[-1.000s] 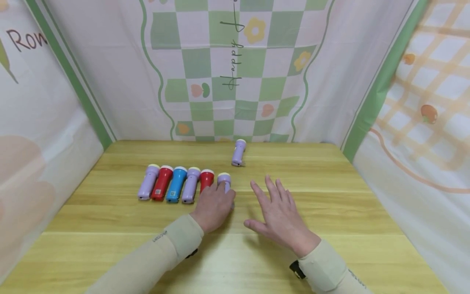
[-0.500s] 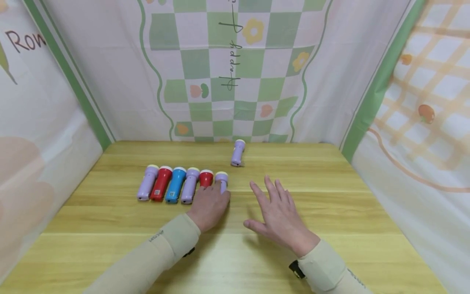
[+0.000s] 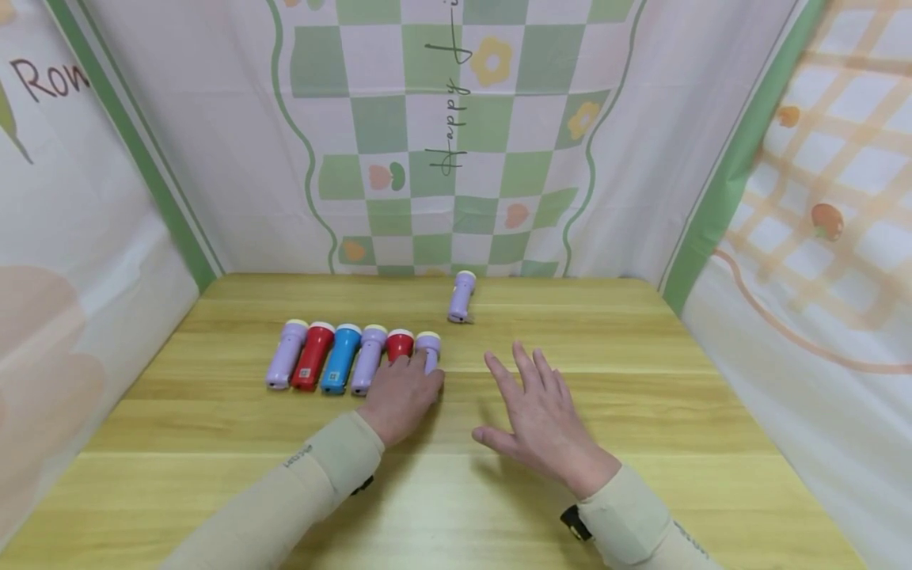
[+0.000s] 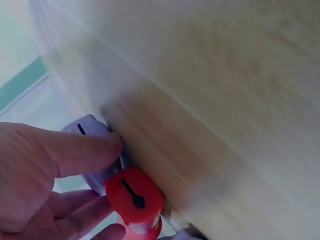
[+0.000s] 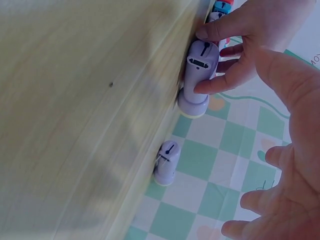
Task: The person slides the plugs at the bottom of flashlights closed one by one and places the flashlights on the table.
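Observation:
A row of flashlights lies on the wooden table. At its right end is a purple flashlight (image 3: 429, 346), which my left hand (image 3: 401, 394) holds between thumb and fingers. In the left wrist view the thumb (image 4: 95, 152) lies across its tail, and a red flashlight (image 4: 134, 195) sits right beside it. From the head, that red flashlight is partly covered by the hand. My right hand (image 3: 545, 419) is held over the table with fingers spread, holding nothing. The right wrist view shows the left hand (image 5: 240, 55) around the purple flashlight (image 5: 199, 80).
Further left in the row lie a purple flashlight (image 3: 370, 360), a blue flashlight (image 3: 342, 358), a red flashlight (image 3: 313, 356) and another purple flashlight (image 3: 288, 354). One more purple flashlight (image 3: 461, 297) lies alone near the table's back edge. Printed curtains (image 3: 242, 158) enclose the table (image 3: 627, 348).
My left hand has shifted slightly left, bringing the held purple flashlight closer to the red one beside it. The right hand has stayed in place.

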`<state>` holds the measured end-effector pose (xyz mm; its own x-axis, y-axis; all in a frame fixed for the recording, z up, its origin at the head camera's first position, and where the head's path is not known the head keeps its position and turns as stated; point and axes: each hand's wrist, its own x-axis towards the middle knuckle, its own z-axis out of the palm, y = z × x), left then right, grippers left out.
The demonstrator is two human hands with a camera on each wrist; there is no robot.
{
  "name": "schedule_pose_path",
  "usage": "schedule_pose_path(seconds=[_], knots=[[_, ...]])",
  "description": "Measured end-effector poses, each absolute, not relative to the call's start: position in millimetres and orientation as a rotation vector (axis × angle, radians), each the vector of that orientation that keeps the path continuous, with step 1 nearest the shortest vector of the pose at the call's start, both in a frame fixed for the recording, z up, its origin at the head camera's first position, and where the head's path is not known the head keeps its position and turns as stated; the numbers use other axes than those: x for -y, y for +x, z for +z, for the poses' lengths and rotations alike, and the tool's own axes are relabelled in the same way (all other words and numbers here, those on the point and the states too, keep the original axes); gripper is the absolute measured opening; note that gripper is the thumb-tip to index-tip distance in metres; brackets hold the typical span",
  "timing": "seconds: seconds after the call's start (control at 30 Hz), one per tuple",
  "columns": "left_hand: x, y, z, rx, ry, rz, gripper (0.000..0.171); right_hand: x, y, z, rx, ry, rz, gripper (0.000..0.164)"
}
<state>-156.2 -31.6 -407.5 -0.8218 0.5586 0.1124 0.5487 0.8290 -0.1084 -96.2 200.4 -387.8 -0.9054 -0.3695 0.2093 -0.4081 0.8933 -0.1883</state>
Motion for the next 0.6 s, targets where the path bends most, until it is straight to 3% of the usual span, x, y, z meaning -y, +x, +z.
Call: schedule_pose_path(seconds=[0.6], knots=[[41.2, -157.8, -408.3, 2.797, -0.917, 0.092, 0.024, -199.0, -95.1, -387.9, 2.911, 0.596, 0.357, 0.099]])
